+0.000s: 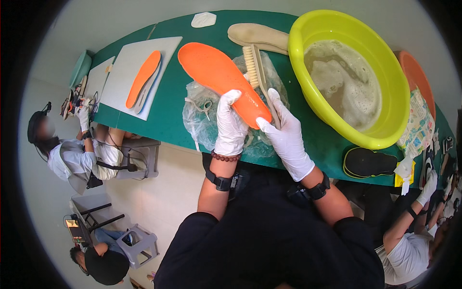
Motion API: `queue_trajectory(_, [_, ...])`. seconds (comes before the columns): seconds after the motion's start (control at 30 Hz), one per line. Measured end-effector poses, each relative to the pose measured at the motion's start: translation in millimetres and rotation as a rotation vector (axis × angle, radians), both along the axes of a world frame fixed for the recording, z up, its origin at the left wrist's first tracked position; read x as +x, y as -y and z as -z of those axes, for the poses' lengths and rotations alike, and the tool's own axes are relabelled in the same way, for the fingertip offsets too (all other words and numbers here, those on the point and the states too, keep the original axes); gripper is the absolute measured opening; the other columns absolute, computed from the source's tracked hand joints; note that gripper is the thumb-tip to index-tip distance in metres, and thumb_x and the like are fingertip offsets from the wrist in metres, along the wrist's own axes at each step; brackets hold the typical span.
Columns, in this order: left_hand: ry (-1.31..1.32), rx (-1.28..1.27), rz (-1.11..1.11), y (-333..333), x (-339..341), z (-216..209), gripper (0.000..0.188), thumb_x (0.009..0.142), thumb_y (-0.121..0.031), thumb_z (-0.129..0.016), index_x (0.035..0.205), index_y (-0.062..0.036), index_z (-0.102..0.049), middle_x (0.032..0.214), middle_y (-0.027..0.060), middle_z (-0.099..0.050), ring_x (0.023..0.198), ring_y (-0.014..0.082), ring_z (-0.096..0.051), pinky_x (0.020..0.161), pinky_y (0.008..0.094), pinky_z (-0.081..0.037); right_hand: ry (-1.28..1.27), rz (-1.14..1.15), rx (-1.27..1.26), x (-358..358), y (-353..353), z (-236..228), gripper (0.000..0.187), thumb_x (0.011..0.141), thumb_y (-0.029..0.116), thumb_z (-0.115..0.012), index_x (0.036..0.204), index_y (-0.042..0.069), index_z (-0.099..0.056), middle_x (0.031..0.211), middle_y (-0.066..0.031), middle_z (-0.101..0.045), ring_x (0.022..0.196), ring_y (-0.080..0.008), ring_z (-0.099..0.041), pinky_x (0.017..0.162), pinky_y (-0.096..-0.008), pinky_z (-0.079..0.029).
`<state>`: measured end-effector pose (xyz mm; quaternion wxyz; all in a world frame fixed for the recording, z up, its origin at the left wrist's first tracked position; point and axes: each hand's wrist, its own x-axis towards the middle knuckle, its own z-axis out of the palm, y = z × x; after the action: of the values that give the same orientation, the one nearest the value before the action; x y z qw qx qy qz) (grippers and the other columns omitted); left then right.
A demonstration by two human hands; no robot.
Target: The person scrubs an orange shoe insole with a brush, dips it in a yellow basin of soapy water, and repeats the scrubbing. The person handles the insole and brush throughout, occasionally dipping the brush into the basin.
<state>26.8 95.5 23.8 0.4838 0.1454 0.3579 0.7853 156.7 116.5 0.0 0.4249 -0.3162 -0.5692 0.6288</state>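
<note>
A bright orange insole [211, 70] is gripped near its narrow end by my white-gloved left hand [230, 125], with the wide end pointing to the far left. My right hand [288, 139], gloved too, has its fingers round the handle of a scrubbing brush [259, 70] with cream bristles. The brush points away from me, its bristles turned toward the insole. At the insole's narrow tip, the right thumb rests against or very near the orange edge. Underneath lies a crumpled clear plastic bag [202, 130] on the green table [168, 86].
To the right stands a yellow-green basin [308, 91] of foamy, murky water. Beige insoles [255, 34] lie beyond the brush. On the left, a white board [120, 72] bears another orange insole [144, 77]. A black insole [368, 163] sits by the front edge. Co-workers sit on both sides.
</note>
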Motion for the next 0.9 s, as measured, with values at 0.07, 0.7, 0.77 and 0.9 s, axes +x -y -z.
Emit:
queue_trajectory(0.07, [0.007, 0.023, -0.003, -2.3, -5.4, 2.4, 0.060, 0.081, -0.028, -0.060, 0.133, -0.0036, -0.043, 0.125, 0.0135, -0.054, 0.107, 0.0242, -0.056, 0.088, 0.0400, -0.052, 0.050, -0.015, 0.021, 4.4, -0.6, 0.4, 0.064, 0.083, 0.003, -0.063, 0.141, -0.003, -0.039, 0.145, -0.0174, -0.044, 0.134, -0.0179, -0.041, 0.109, -0.0279, -0.033])
queue_trajectory(0.7, [-0.057, 0.029, -0.006, -34.7, -30.4, 3.1, 0.090, 0.080, -0.083, -0.038, 0.136, -0.0132, -0.041, 0.109, 0.0140, -0.063, 0.087, 0.0271, -0.062, 0.075, 0.0436, -0.058, 0.377, -0.135, 0.516, -19.2, -20.5, -19.8, 0.047, 0.092, 0.013, -0.055, 0.138, 0.012, -0.049, 0.079, -0.0296, -0.059, 0.071, -0.0416, -0.064, 0.065, -0.0463, -0.050])
queue_trajectory(0.77, [0.015, 0.023, -0.019, -35.9, -29.8, 4.4, 0.085, 0.082, -0.082, -0.036, 0.130, -0.0120, -0.044, 0.101, 0.0129, -0.064, 0.078, 0.0239, -0.061, 0.070, 0.0408, -0.057, 0.411, -0.179, 0.524, -24.1, -27.5, -20.8, 0.047, 0.092, 0.013, -0.054, 0.139, 0.013, -0.048, 0.082, -0.0301, -0.060, 0.073, -0.0427, -0.064, 0.067, -0.0475, -0.050])
queue_trajectory(0.9, [0.158, 0.039, -0.003, -35.8, -54.5, 11.7, 0.080, 0.085, -0.080, -0.033, 0.121, -0.0101, -0.050, 0.087, 0.0093, -0.063, 0.068, 0.0212, -0.058, 0.060, 0.0345, -0.053, 0.390, -0.259, 0.610, -6.9, -16.8, 3.7, 0.047, 0.093, 0.014, -0.052, 0.140, 0.012, -0.047, 0.092, -0.0291, -0.063, 0.081, -0.0465, -0.062, 0.074, -0.0494, -0.051])
